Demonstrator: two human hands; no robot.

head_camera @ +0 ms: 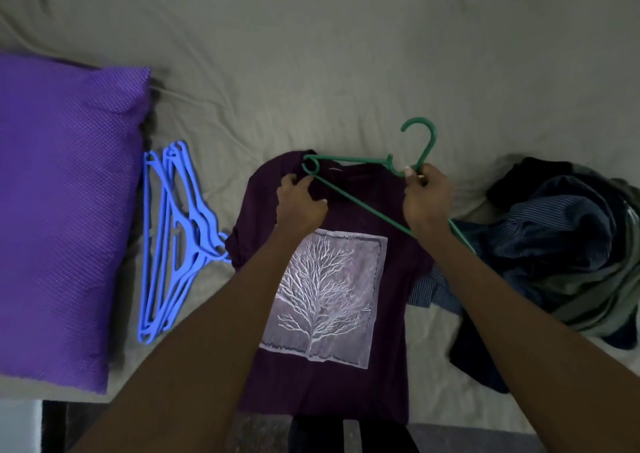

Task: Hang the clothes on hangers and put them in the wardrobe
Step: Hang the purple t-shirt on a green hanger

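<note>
Head view, looking down at the bed [346, 54], and we're right at the start of the first garment. A purple tee [332, 376] with a white tree print lies flat, face up, collar away from us, hem at the near edge of the bed. Over its collar sits a green hanger [360, 206], tilted, hook pointing up and away.

Right hand [427, 199] grips the hanger at its neck, just below the hook, fingers wrapped round the plastic. Left hand [300, 203] is down at the tee's collar on the left shoulder side, fingers curled into the fabric right beside the hanger's left end. It looks like that end is being fed in at the neck opening, though whether the tip is already under the cloth, I can't tell. The hanger's other arm runs out to the right, above the fabric, clearly not inside.

So, the score: nothing hung yet as far as we can see. One tee is partway onto its hanger. To the right, a heap of dark clothes [561, 244], striped and plain, waits its turn, touching the tee's right edge. To the left, a stack of blue hangers [173, 244] lies ready between the tee and a purple pillow [65, 210]. No wardrobe in sight, so the whole putting-away leg is still ahead. My read: early days, most of the job left.
</note>
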